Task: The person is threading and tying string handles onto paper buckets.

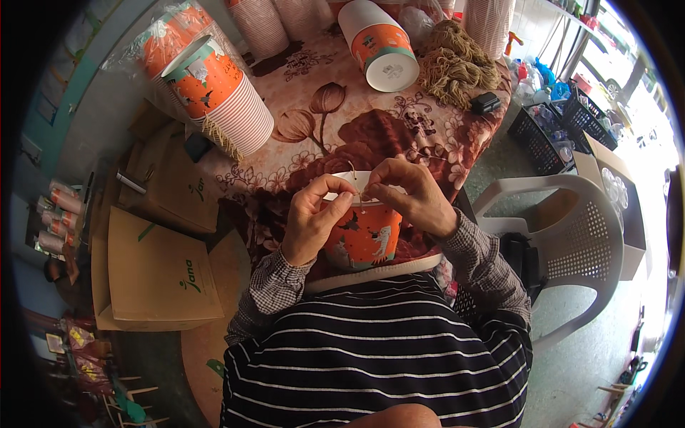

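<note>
An orange paper bucket (364, 239) with printed figures stands upright at the near table edge, right in front of me. Over its rim, my left hand (317, 214) and my right hand (415, 194) meet with thumbs and fingertips pinched together. Between them they grip a thin tan cord (354, 171), part of which loops up above the bucket's white inside. Fingers cover most of the cord's ends. At the left of the table leans a stack of matching buckets (227, 107), with tan cords (222, 140) hanging at its side.
A similar bucket (382, 50) lies on its side at the back, beside a heap of tan cords (460, 68) and a small black object (486, 103). Wrapped stacks of cups (260, 28) stand behind. Cardboard boxes (160, 274) are at left; a plastic chair (581, 242) and black crates (546, 143) at right.
</note>
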### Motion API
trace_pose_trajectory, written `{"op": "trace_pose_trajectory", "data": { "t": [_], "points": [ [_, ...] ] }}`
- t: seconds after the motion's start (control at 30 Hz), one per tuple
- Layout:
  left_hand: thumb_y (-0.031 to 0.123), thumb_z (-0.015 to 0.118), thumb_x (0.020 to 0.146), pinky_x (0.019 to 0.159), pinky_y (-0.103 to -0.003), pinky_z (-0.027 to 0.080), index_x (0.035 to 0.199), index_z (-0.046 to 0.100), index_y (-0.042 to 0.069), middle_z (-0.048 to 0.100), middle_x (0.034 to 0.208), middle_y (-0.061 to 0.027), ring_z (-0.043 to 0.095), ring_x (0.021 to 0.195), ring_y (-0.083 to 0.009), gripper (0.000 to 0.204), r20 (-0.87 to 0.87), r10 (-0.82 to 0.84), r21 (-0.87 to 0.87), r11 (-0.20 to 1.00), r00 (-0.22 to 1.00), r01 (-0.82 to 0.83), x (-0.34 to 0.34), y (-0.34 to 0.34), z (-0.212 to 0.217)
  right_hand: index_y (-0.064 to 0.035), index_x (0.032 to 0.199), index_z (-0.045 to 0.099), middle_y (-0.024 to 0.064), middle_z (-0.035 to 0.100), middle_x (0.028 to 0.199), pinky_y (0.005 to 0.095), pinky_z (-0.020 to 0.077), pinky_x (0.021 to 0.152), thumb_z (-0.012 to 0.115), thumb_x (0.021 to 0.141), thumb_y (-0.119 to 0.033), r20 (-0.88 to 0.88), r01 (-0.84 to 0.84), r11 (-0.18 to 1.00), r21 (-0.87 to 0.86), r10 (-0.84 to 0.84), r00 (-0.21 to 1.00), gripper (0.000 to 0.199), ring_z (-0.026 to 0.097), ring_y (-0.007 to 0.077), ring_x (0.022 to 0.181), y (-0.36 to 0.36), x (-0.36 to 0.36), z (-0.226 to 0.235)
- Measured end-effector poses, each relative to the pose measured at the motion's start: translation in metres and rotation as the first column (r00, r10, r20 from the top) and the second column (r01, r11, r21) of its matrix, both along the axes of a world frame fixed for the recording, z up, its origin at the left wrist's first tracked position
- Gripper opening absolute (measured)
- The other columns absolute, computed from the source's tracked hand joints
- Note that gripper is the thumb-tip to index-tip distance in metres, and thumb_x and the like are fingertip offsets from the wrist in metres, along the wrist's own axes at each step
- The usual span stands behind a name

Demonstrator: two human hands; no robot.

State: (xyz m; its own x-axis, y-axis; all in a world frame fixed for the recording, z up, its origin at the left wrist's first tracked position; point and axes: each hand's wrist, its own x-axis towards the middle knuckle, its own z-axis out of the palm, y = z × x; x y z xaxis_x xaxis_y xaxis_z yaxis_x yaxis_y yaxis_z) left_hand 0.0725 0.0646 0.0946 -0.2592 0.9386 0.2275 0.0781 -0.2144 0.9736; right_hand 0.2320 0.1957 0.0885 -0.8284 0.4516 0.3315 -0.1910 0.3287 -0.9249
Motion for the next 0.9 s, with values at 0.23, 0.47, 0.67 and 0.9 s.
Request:
{"op": "trace_pose_trajectory", "data": {
  "t": [0.23,0.47,0.67,0.9],
  "points": [
    [0.008,0.057,0.09,0.064,-0.016,0.043,0.092,0.059,0.001,0.057,0.084,0.0016,0.051,0.071,-0.0018,0.008,-0.027,0.014,0.054,0.998,1.0,-0.012,-0.002,0.001,-0.002,0.0001,0.092,0.059,0.004,0.063,0.089,0.0277,0.0466,0.084,0.06,0.089,-0.01,0.05,0.031,0.999,0.015,-0.032,0.998,0.01,0.059,0.0105,0.089,0.001,-0.002,-0.003],
    [0.008,0.056,0.09,0.067,-0.018,0.042,0.09,0.058,0.001,0.056,0.085,0.0014,0.051,0.074,-0.0033,0.007,-0.022,-0.059,-0.054,0.997,0.998,0.057,-0.004,-0.003,-0.002,0.0001,0.092,0.059,0.0045,0.064,0.088,0.0276,0.0479,0.079,0.059,0.09,-0.01,0.014,0.083,0.996,0.01,-0.083,0.996,0.011,0.06,0.0111,0.086,0.0,-0.003,-0.005],
    [0.008,0.055,0.09,0.065,-0.017,0.042,0.091,0.058,0.001,0.055,0.082,0.002,0.05,0.071,-0.0024,0.008,-0.151,-0.068,0.151,0.984,0.986,0.091,-0.001,-0.001,-0.005,-0.0012,0.093,0.057,0.0045,0.065,0.087,0.0243,0.0449,0.066,0.057,0.093,-0.011,0.023,0.224,0.935,0.276,-0.24,0.971,0.01,0.053,0.0075,0.071,-0.01,-0.001,0.003],
    [0.009,0.057,0.091,0.064,-0.02,0.045,0.095,0.06,-0.001,0.059,0.08,-0.0005,0.053,0.067,-0.0048,0.011,-0.203,0.036,0.001,0.999,0.978,-0.037,-0.004,-0.007,0.005,-0.0042,0.097,0.051,-0.0011,0.054,0.081,0.021,0.0429,0.066,0.052,0.099,-0.016,-0.117,-0.035,0.956,-0.291,0.0,0.993,0.012,0.05,0.0048,0.074,-0.008,-0.005,-0.003]
  ]
}}
